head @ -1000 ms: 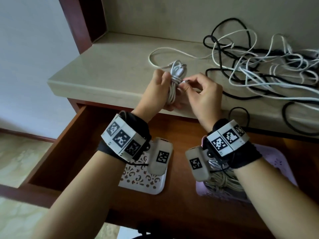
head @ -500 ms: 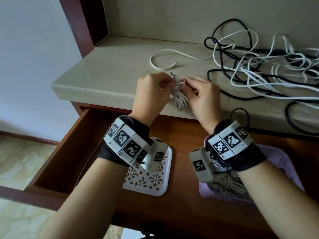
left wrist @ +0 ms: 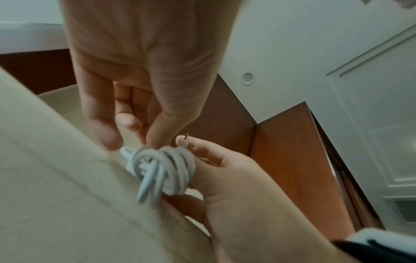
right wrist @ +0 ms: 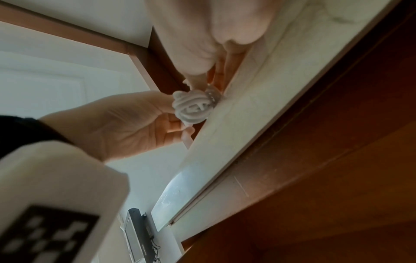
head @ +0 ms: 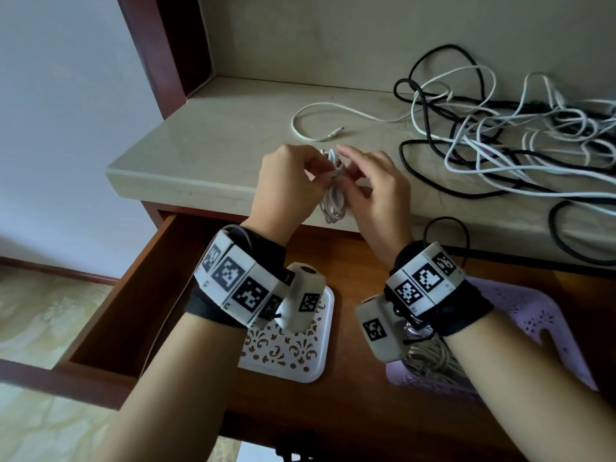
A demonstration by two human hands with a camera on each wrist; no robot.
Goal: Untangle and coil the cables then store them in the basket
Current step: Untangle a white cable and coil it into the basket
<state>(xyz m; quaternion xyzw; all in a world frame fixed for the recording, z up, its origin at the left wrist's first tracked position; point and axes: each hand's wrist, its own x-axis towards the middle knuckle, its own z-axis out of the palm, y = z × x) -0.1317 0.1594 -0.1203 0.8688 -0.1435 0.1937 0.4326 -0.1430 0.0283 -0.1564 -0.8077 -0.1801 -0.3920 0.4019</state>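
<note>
A small white cable coil [head: 334, 199] hangs between both hands at the front edge of the beige shelf [head: 213, 155]. My left hand [head: 293, 181] pinches its wrapped middle from the left. My right hand [head: 373, 188] grips it from the right, fingers reaching over the top. In the left wrist view the coil [left wrist: 162, 170] is wound crosswise, and the right hand [left wrist: 225, 174] holds the plug end against it with the thumb. The right wrist view shows the coil [right wrist: 193, 106] against the shelf edge. A tangle of black and white cables [head: 500, 145] lies on the shelf to the right.
The wooden drawer [head: 140, 295] below stands pulled out. It holds a white patterned basket [head: 321, 358] under my left wrist and a purple basket [head: 533, 311] with a coiled cable [head: 430, 358] under my right. A loose white cable end [head: 320, 136] lies behind the hands.
Both hands have brought the coil down from above the shelf to its front edge. The right hand's fingers have lifted over the top of the coil.
</note>
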